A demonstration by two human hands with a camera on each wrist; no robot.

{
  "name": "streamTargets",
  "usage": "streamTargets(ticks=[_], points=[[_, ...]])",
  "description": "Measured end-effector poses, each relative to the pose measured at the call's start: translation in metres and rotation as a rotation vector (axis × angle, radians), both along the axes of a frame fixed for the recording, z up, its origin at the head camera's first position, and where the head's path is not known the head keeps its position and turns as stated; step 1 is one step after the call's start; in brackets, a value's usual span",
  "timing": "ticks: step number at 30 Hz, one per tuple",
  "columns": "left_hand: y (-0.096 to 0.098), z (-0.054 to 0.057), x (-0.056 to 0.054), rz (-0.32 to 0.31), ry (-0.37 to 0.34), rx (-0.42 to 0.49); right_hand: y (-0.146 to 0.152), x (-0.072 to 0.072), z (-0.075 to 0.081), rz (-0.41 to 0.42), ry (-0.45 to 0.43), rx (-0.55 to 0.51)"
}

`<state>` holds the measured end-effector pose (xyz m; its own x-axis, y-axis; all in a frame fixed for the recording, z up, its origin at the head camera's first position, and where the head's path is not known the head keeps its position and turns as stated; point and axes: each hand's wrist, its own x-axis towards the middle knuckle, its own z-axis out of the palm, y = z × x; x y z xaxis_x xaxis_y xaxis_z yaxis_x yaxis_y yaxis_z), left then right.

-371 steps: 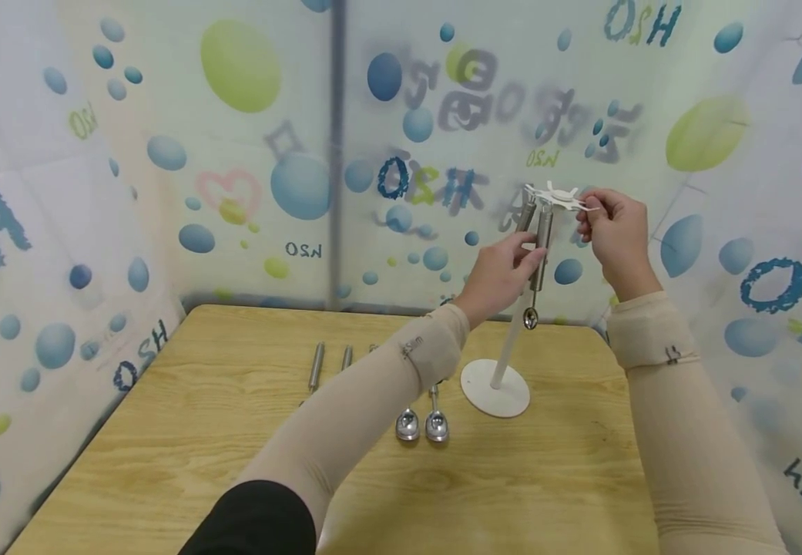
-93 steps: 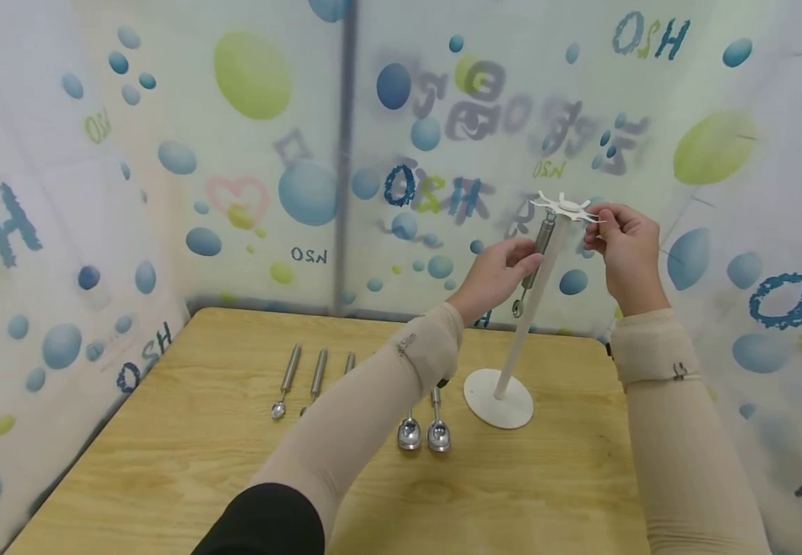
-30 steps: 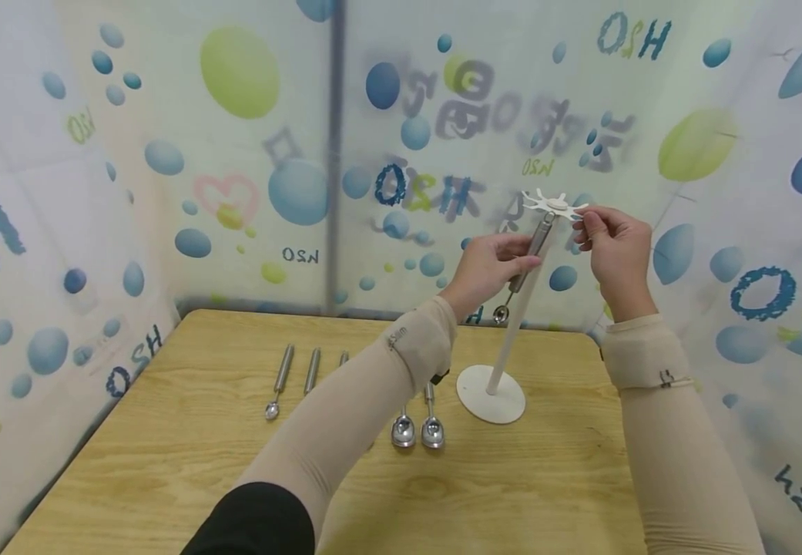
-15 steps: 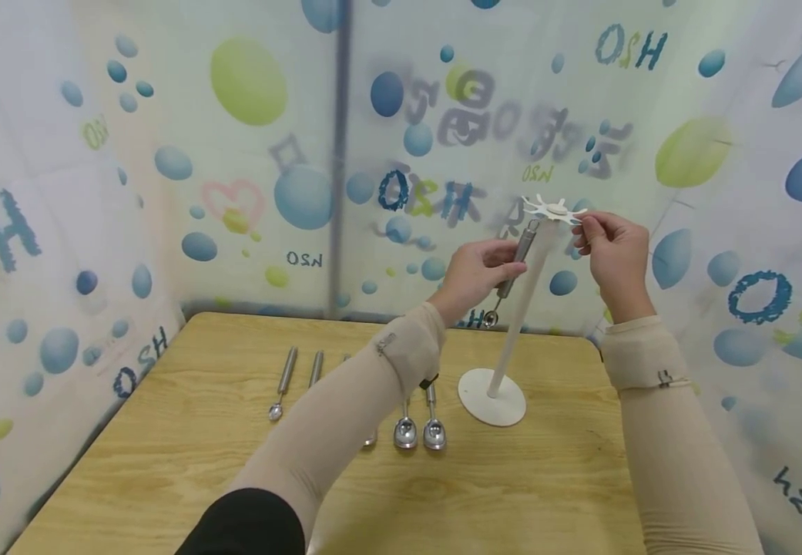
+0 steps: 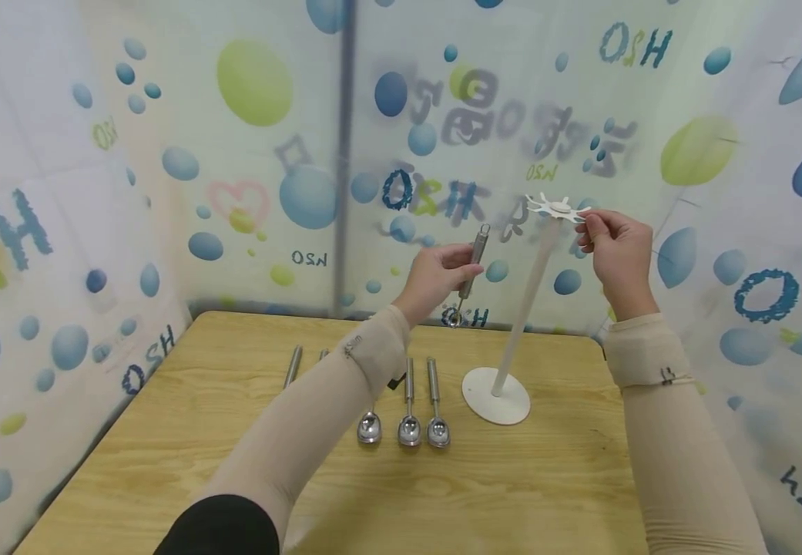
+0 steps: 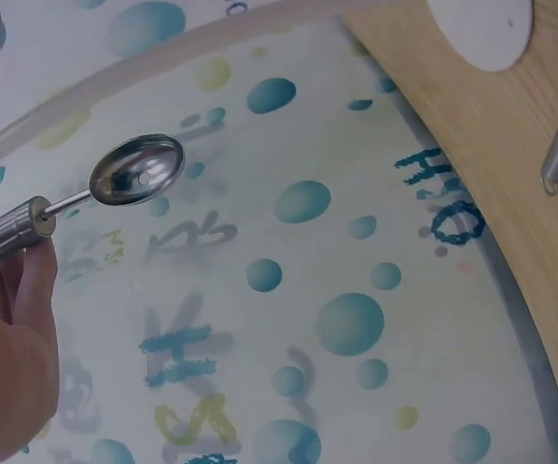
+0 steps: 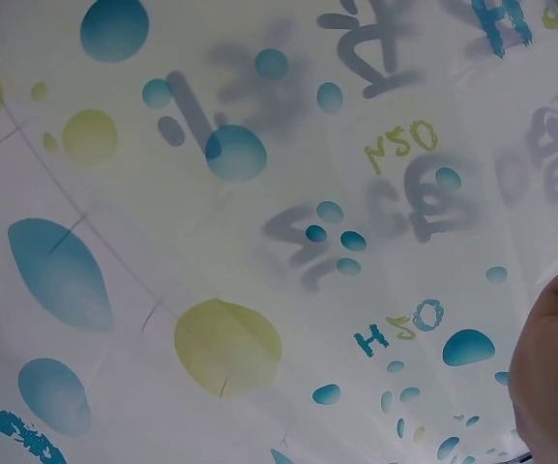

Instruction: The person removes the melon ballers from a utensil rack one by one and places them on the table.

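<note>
My left hand (image 5: 431, 281) holds a small steel melon baller (image 5: 474, 266) by its handle, loop up and bowl hanging down, left of the white stand's pole. Close up in the left wrist view, the melon baller's oval bowl (image 6: 138, 170) shows a small hole. My right hand (image 5: 619, 258) pinches one arm of the stand's star-shaped hook top (image 5: 558, 208), whose other arms carry nothing. The stand's pole (image 5: 527, 304) leans to the right above its round base. In the right wrist view only part of the right hand (image 7: 554, 377) shows, at the edge.
Several steel scoops lie in a row on the wooden table (image 5: 511, 486): one scoop (image 5: 438, 432) and another scoop (image 5: 410, 428) near the white round base (image 5: 496, 408), others partly hidden behind my left sleeve (image 5: 317, 416). A patterned curtain (image 5: 248, 254) encloses the table.
Earlier, two melon ballers hung at the hook top; more utensils now lie on the table. The last one has come off the hook in my left hand and moved left. My right hand stays put.
</note>
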<state>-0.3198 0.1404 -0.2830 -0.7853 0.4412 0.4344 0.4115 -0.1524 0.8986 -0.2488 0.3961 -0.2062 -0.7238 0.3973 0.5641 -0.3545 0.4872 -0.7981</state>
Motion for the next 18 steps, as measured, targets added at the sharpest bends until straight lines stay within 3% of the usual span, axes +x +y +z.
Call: streamTargets(ticks=[7,18], points=[[-0.031,-0.016,-0.015,0.047,-0.034,0.011,0.001,-0.001,0.000,0.011,0.019,-0.014],[-0.100,-0.050,-0.041,0.226,-0.092,-0.108,-0.002,-0.001,0.000,0.045,0.061,-0.047]])
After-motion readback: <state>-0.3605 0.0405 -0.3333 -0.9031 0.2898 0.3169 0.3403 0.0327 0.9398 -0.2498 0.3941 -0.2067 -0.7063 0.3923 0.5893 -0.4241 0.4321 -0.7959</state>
